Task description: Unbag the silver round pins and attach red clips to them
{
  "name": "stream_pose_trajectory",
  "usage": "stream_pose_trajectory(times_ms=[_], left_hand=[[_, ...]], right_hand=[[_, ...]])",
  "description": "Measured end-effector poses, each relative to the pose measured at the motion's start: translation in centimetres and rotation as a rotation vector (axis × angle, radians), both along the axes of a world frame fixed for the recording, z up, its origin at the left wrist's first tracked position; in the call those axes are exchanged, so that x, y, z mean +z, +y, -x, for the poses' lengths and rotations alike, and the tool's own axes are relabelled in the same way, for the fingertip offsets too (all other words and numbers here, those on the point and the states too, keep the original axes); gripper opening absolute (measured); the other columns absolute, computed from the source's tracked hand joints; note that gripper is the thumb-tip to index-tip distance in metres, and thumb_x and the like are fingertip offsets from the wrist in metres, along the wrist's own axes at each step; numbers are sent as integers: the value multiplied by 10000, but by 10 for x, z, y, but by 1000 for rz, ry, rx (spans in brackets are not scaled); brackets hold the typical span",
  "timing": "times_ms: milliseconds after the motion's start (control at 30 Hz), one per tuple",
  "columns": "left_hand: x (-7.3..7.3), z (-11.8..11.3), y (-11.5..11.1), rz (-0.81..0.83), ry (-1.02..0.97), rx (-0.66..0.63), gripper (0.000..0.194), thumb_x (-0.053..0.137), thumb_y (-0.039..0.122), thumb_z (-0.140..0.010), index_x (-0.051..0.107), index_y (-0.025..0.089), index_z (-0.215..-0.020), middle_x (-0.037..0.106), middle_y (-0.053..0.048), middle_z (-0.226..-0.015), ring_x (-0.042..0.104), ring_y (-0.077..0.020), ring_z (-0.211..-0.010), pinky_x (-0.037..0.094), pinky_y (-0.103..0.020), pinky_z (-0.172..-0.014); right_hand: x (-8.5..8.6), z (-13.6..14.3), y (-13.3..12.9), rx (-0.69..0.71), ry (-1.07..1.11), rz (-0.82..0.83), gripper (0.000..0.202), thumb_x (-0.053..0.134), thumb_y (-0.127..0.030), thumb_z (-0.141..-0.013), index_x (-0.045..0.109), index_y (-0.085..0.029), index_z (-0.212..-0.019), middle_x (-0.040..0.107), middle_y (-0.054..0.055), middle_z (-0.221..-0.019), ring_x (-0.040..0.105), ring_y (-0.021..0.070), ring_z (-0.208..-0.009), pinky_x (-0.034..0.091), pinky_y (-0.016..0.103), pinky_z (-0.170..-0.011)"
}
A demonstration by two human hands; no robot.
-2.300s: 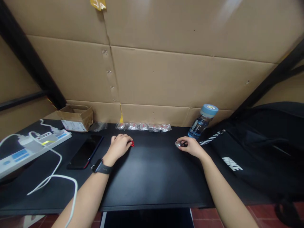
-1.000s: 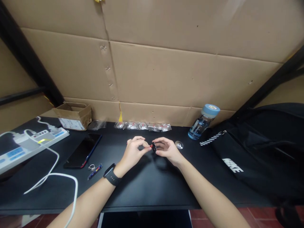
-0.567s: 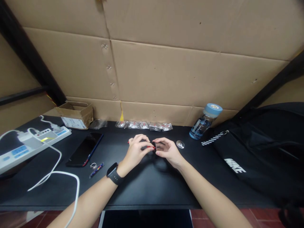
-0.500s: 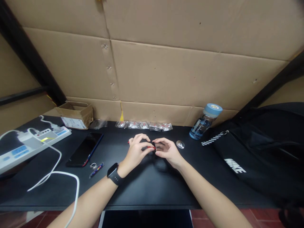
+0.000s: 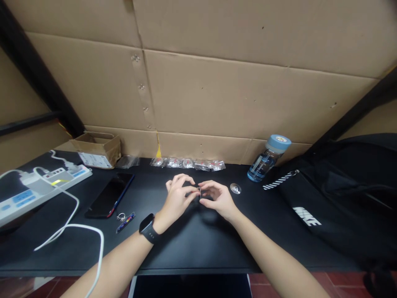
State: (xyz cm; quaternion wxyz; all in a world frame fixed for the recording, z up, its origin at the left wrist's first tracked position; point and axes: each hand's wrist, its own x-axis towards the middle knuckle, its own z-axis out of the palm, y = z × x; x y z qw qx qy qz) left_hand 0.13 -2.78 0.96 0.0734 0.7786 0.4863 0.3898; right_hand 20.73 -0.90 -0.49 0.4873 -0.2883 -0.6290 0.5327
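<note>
Both hands meet above the middle of the black table (image 5: 192, 248). A small, thin round piece (image 5: 200, 191) is seen edge-on between them. My left hand (image 5: 180, 193), with a black watch on the wrist, pinches its left side between thumb and fingertips. On the other side my right hand (image 5: 218, 198) has its fingers curved around the piece, the thumb low and the fingertips at its upper edge. Much of the piece is hidden by fingers. A shiny metal disc (image 5: 235, 188) lies flat to the right of my right hand.
Several wrapped discs (image 5: 187, 163) line the back edge. At left are a power strip (image 5: 40, 190), white cable, phone (image 5: 110, 195), keyring (image 5: 125, 221) and cardboard box (image 5: 98, 150). A blue-lidded bottle (image 5: 263, 163) and black bag (image 5: 335, 194) stand at right.
The round piece has turned to show its thin edge, and the red bit seen at my left fingertips is out of sight. My right thumb and fingers are a little wider apart.
</note>
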Motion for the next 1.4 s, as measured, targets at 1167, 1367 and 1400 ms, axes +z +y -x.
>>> stream_pose_trajectory(times_ms=[1167,1367,1400], left_hand=[[0,5,4,31,83,-109,149,646,198,-957,761,237,-871,677,-74,-1095,509,-286,-1131,377,-410,-863],[3,8,4,29,89,-130,131,654,249,-983,782,279,-984,686,-59,-1138,499,-285,-1186,357,-434,-928],[3,8,4,27,91,-121,136,652,252,-985,784,282,-989,691,-57,-1138,503,-284,-1187,352,-435,-929]], right_hand=[[-3,13,-7,-143,-61,148,424,936,-389,-669,688,-221,-969,769,53,-999,779,241,-876,636,346,-734],[0,11,-5,-142,24,192,412,934,-364,-685,698,-201,-981,744,46,-1022,745,162,-749,618,287,-673],[1,11,-6,-137,37,201,411,934,-357,-687,697,-199,-984,743,45,-1019,742,159,-750,616,282,-670]])
